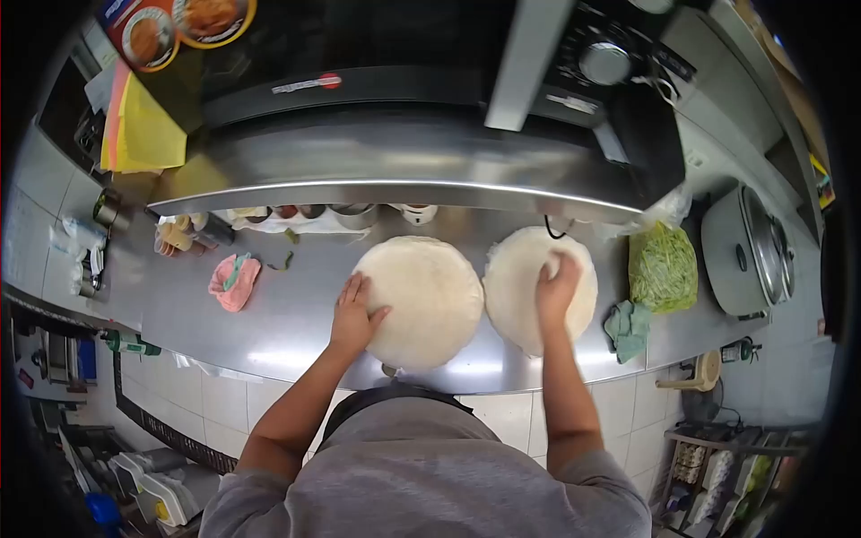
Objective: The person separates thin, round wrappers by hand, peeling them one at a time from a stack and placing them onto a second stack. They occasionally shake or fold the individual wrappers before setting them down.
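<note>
Two large, pale, round flatbreads or stacks of them lie side by side on the steel counter. My left hand (353, 320) rests at the left edge of the left flatbread (424, 303), its fingers stretched out and the thumb on the rim. Over the right flatbread (516, 291) is my right hand (558, 285), with fingers bent together and slightly blurred. Whatever it pinches, if anything, is hidden. The right flatbread's near edge is partly covered by my right forearm.
A steel shelf (404, 193) with a microwave (601, 99) overhangs the counter (305, 305). A pink cloth (235, 283) lies left. To the right are a bag of shredded greens (662, 267), a green cloth (628, 330) and a large lidded cooker (731, 254).
</note>
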Tool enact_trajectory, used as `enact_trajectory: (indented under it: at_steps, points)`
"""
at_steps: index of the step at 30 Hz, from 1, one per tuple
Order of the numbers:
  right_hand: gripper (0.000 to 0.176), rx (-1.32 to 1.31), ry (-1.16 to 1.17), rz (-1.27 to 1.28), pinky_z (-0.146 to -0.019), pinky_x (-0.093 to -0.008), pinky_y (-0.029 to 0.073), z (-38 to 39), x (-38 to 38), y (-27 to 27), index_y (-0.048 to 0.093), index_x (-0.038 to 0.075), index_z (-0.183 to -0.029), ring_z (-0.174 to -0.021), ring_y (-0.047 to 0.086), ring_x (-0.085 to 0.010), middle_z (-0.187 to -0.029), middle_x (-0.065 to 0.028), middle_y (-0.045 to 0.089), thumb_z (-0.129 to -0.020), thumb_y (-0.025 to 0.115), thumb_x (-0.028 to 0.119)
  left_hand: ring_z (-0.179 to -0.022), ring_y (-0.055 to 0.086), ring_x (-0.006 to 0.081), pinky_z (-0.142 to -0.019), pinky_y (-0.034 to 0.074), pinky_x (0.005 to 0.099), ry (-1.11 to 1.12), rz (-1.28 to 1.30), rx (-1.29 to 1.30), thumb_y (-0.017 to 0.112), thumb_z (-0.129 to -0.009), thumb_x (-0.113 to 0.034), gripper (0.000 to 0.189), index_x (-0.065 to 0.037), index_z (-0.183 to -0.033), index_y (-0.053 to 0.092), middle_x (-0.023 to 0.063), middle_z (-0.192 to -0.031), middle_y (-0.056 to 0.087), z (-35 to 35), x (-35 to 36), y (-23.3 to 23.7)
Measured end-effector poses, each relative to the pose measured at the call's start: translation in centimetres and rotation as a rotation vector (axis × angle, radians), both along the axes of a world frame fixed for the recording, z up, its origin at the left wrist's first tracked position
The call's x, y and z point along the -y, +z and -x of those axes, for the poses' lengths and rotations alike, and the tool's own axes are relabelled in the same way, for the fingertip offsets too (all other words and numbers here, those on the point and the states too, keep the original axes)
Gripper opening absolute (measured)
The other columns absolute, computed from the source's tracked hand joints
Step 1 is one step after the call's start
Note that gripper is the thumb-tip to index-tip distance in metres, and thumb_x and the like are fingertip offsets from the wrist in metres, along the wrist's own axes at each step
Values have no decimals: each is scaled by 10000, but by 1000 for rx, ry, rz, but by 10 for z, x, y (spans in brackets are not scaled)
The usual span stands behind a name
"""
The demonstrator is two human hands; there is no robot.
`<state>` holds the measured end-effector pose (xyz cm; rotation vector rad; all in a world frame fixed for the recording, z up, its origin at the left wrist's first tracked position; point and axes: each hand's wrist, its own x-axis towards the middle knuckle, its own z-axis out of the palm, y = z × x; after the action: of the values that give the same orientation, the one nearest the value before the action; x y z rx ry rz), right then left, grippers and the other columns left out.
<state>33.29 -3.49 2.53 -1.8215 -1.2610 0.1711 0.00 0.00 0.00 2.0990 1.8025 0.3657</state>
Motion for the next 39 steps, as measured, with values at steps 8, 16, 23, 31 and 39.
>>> enact_trajectory:
  at_steps: [8,16,23,31,39]
  points:
    - [261,-147,641,201,-887,-415,436,216,9,6,600,49,-1007,-998,554,-339,-1002,-168,591,-770,690,112,-897,602,169,-787,505,283,316,402,1059,625,-815,16,406,32,-1207,518,109,-1042,611,72,-5,-32]
    - [257,113,527,346,-836,-397,432,251,-8,-13,634,57,-919,-913,581,-285,-879,-99,606,-754,733,227,-857,631,185,-770,534,292,364,648,1484,623,-870,-48,422,8,-1260,473,104,-974,614,74,-1,-9]
    - [272,-540,473,547,-674,-286,484,240,-10,-10,678,4,-912,-721,621,-173,-810,-104,670,-831,698,263,-919,624,188,-815,540,318,258,774,1500,645,-884,-119,451,-11,-1284,467,104,-1024,613,82,-2,-5]
    - [345,-371,417,514,-653,-292,497,252,-21,-20,667,-10,-859,-687,639,-186,-762,-110,676,-778,737,318,-816,642,172,-767,541,303,325,812,1443,649,-884,-127,197,-31,-1048,595,80,-944,651,81,-11,-28]
    - [270,-312,295,488,-618,-308,494,259,-22,-11,641,-18,-807,-633,625,-193,-707,-115,657,-806,694,247,-841,649,163,-786,547,314,167,909,1484,629,-896,-123,164,-35,-1033,623,79,-964,673,87,-12,-25]
